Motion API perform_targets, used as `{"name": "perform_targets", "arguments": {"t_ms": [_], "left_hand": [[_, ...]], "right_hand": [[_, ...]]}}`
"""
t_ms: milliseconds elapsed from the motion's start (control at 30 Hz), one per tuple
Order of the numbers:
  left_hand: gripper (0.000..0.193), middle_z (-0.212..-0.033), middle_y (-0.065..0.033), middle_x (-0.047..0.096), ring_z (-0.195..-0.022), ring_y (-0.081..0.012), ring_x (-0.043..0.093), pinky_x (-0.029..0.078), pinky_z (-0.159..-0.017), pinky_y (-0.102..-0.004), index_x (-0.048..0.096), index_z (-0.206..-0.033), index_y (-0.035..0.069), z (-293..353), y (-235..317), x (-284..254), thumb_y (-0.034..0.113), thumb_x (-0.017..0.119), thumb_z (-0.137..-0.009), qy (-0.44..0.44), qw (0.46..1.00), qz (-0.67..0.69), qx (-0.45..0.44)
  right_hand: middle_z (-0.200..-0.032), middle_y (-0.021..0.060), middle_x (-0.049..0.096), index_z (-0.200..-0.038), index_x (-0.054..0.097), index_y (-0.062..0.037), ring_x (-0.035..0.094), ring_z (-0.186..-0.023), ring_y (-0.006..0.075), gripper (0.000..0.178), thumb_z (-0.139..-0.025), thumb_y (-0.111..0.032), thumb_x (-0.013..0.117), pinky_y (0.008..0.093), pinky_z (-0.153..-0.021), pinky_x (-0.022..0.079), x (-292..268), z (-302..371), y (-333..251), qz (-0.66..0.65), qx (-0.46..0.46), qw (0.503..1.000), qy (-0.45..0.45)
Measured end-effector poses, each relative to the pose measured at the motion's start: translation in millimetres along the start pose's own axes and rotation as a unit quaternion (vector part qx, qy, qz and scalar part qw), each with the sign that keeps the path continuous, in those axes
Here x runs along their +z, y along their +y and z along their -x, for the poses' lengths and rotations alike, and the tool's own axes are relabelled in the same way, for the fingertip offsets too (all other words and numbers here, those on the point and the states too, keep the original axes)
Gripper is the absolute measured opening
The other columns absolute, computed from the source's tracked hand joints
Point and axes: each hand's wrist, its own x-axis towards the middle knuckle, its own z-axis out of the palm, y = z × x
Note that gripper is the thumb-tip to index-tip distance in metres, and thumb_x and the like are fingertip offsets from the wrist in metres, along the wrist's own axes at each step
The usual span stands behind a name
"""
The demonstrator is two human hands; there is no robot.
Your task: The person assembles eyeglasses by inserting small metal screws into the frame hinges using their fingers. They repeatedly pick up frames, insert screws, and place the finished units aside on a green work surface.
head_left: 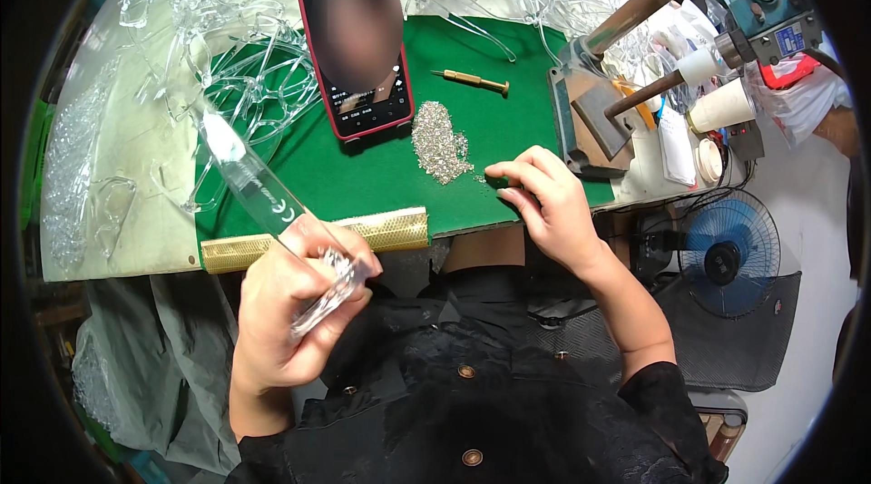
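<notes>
My left hand (295, 303) is closed around a clear plastic glasses frame (259, 186), whose broad temple sticks out toward the upper left over the mat. The rest of the frame is bunched in the fist and partly hidden. Over the mat's near right part, my right hand (553, 207) has thumb and forefinger bent, their tips a little apart, with nothing visible between them. Just left of those fingertips lies a heap of tiny silvery metal pieces (437, 141), too small to tell apart, with a few strays trailing toward the fingers.
On the green mat (363, 180) are a brass-coloured screwdriver (472, 81) and a red-cased phone (406, 107). Clear glasses frames (263, 89) crowd the left and back. A gold perforated strip (318, 239) lines the front edge. A bench press (594, 121) stands right; a fan (730, 253) sits below.
</notes>
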Motion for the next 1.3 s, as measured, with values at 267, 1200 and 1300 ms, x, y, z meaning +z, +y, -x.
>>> {"name": "perform_targets", "arguments": {"t_ms": [267,1200,1300], "left_hand": [[0.025,-0.091,-0.0196,0.064,-0.076,-0.0237,0.065,0.053,-0.068,-0.0306,0.055,-0.113,0.000,4,-6,1,0.000,0.062,-0.089,0.016,0.996,0.081,-0.032],[0.025,-0.076,-0.0163,0.066,-0.068,-0.0289,0.069,0.058,-0.068,-0.0438,0.057,-0.107,0.001,18,-16,28,0.006,0.060,-0.083,-0.022,0.989,-0.057,0.134],[0.024,-0.076,-0.0169,0.066,-0.067,-0.0304,0.068,0.058,-0.070,-0.0447,0.056,-0.106,-0.001,15,-21,27,0.009,0.060,-0.084,-0.018,0.984,-0.063,0.164]], "right_hand": [[-0.085,0.0090,0.055,-0.090,0.060,-0.0041,0.054,-0.082,0.0280,0.014,-0.079,0.003,0.063,0.0373,-0.071,0.045,5,-8,-3,0.016,-0.021,0.999,-0.030],[-0.077,0.0097,0.055,-0.082,0.055,-0.0035,0.056,-0.073,0.0282,0.015,-0.079,-0.007,0.069,0.0375,-0.064,0.045,12,-13,-3,0.064,-0.014,0.998,0.007],[-0.078,0.0112,0.056,-0.082,0.058,-0.0014,0.057,-0.073,0.0292,0.006,-0.082,-0.001,0.064,0.0362,-0.065,0.046,4,-13,3,0.013,-0.006,1.000,0.005]]}}
